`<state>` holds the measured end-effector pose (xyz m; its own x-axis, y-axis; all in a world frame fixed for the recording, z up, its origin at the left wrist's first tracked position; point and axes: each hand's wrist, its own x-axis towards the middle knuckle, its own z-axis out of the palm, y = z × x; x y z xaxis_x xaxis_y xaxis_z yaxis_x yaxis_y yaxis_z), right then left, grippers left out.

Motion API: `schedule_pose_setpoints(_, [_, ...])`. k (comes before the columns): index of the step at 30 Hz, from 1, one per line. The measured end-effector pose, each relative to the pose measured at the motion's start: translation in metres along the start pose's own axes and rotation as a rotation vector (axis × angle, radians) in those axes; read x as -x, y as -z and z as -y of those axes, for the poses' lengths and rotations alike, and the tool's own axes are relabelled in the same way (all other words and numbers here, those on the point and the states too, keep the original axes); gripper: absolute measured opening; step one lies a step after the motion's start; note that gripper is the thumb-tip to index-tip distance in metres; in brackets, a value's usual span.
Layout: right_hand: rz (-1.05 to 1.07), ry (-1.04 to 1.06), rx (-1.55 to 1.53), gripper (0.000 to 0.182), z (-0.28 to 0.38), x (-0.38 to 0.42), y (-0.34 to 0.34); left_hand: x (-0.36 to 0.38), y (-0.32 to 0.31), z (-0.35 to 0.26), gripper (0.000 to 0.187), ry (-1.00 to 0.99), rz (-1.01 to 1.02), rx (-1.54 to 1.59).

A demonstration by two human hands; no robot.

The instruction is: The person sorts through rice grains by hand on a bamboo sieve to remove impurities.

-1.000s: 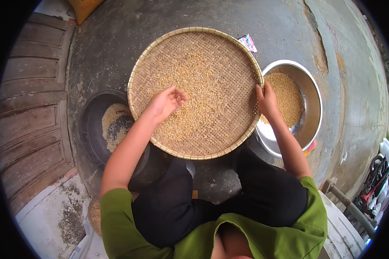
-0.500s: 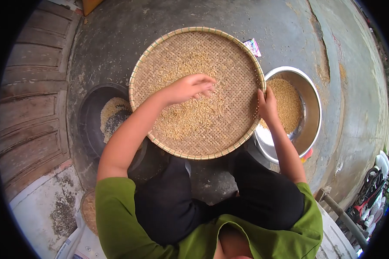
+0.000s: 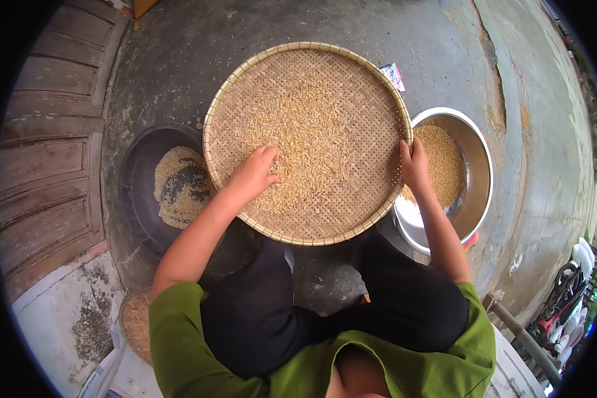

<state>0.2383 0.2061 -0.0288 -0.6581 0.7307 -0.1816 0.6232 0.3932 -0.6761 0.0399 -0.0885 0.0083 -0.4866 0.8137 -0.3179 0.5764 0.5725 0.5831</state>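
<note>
A round woven bamboo winnowing tray (image 3: 371,199) is held out above my knees. Pale unhusked grain (image 3: 305,132) lies spread over its middle and left side. My right hand (image 3: 414,166) grips the tray's right rim, thumb on the inside. Over the left part of the grain is my left hand (image 3: 253,174), its thumb and fingers apart and slightly bent, fingertips at the grain. I see nothing held in it.
A steel basin (image 3: 479,179) with golden grain (image 3: 438,159) stands at right, partly under the tray. At left, a dark basin (image 3: 136,179) holds paler grain (image 3: 172,199). A small packet (image 3: 394,76) lies behind the tray. A wooden door (image 3: 53,159) borders the left.
My left hand has moved left and toward me across the grain, from the tray's middle to its left part. The tray has shifted slightly right, with my right hand still on its rim.
</note>
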Motion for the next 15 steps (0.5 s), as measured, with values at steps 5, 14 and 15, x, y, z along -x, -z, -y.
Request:
schedule_pose_setpoints(5, [-0.016, 0.027, -0.036, 0.03, -0.002, 0.0, -0.003, 0.002, -0.005, 0.007, 0.025, 0.015, 0.082, 0.068])
schedule_pose_setpoints(14, [-0.017, 0.017, -0.001, 0.03, -0.004, 0.0, -0.003, -0.003, -0.004, -0.013, 0.022, 0.016, 0.051, -0.104])
schedule_pose_setpoints(15, [-0.02, 0.017, 0.002, 0.03, -0.005, 0.0, -0.004, -0.004, -0.006, -0.011, 0.023, 0.043, 0.063, -0.095])
